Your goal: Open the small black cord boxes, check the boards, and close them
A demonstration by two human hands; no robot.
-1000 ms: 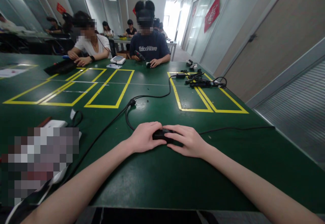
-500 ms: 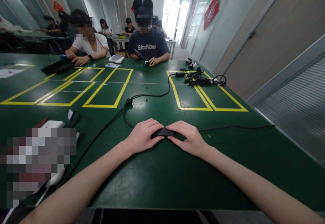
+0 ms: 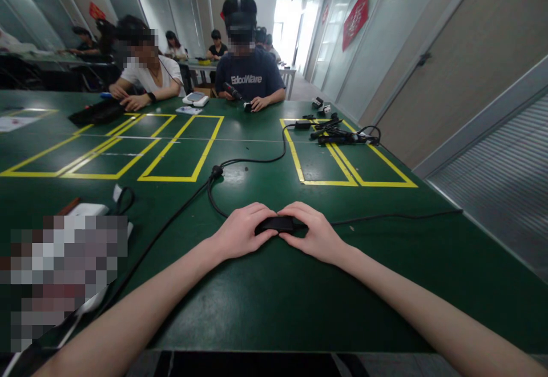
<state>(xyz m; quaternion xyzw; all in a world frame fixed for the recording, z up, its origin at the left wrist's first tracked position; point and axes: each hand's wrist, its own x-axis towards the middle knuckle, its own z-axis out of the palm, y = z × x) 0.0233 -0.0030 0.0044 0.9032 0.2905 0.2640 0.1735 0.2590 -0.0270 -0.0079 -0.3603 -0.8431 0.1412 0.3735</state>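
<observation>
A black power adapter (image 3: 279, 225) lies between my hands on the green table (image 3: 240, 308), with a cable leaving it on each side. My left hand (image 3: 244, 230) grips its left end, thumb at the near edge and fingers at the far edge. From the right, my right hand (image 3: 314, 231) holds the other end in the same way. The fingertips of both hands nearly meet at its middle. The black cable (image 3: 385, 216) on the right runs toward the table's right edge; the left one leads to a cable bundle (image 3: 216, 173).
Tangled black cables and tools (image 3: 338, 134) lie at the far right, near yellow tape outlines (image 3: 329, 183). A pixelated item (image 3: 68, 263) is at the near left. Across the table, a person in a dark shirt (image 3: 250, 72) holds a tool, beside a person in white (image 3: 165, 75).
The adapter has tilted between my fingers, so that a broader dark face of it shows. My right hand has shifted slightly left.
</observation>
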